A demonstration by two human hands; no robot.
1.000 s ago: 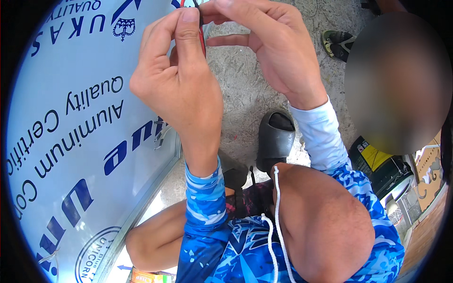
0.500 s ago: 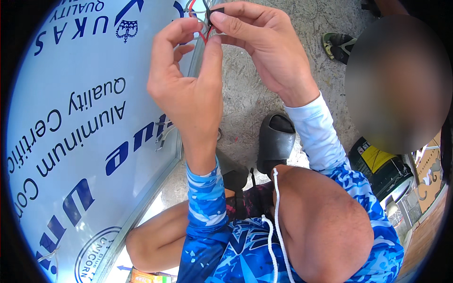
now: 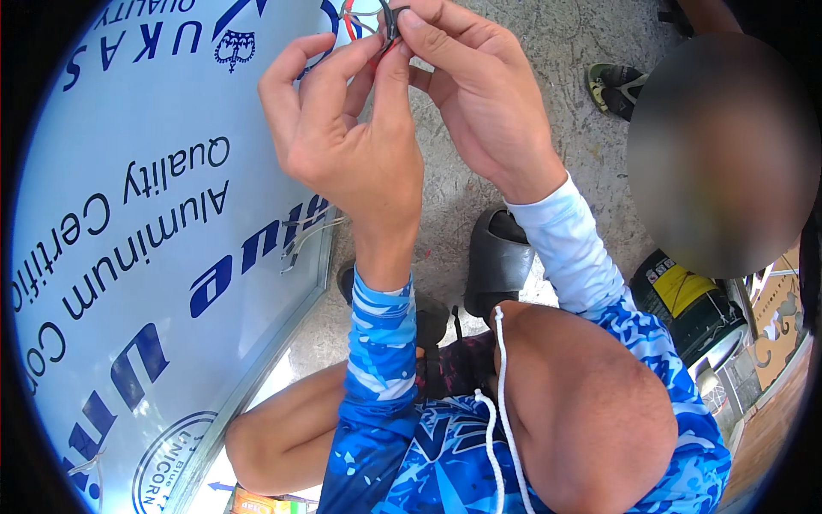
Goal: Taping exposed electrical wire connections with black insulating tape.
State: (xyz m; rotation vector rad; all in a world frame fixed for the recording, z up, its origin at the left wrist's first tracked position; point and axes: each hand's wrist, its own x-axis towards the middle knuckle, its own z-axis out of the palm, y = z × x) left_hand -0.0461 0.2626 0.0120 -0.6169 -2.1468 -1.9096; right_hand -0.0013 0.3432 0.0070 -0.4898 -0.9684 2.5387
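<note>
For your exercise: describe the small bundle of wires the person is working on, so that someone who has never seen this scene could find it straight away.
Start at the large white aluminium panel with blue lettering on the left, then follow its top edge right to the two raised bare hands. Pinched between the left hand and the right hand sits a thin bundle of red, grey and dark wires. It is the only thing held off the grey concrete ground.

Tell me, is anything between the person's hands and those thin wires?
Nothing visible is. The left hand and right hand both pinch the bundle of thin wires directly with their fingertips, held up above the concrete floor.
</note>
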